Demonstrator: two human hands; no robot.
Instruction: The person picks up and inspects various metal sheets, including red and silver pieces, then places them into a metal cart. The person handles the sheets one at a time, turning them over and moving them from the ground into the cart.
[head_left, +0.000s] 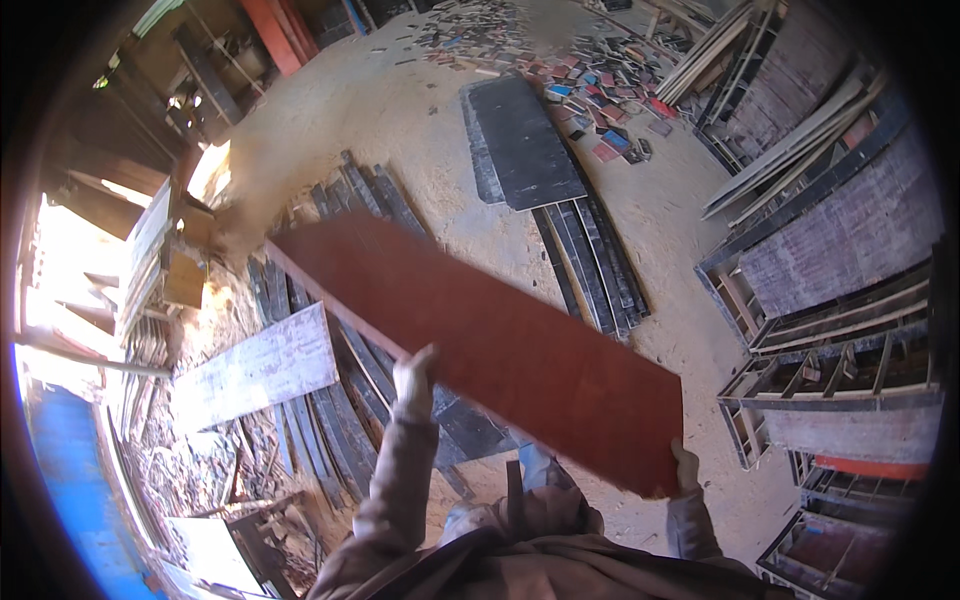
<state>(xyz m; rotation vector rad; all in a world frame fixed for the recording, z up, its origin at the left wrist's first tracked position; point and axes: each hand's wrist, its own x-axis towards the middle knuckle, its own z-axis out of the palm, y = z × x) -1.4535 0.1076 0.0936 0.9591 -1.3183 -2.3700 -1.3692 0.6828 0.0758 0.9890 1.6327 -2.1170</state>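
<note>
A long red-brown board, flat like a plywood panel, is held up in front of me and slants from upper left to lower right. My left hand, in a pale glove or bare, is closed on its near long edge. At the right end, my right hand grips the short edge near the corner. The fingers beneath the board are hidden. Under its left part lie long dark planks on the ground, with a whitish panel resting across them.
Black panels lie on dark strips ahead. Beyond them spreads a heap of small coloured offcuts. Framed panels and slatted frames are stacked along the right. Wood scraps and a blue surface are at left.
</note>
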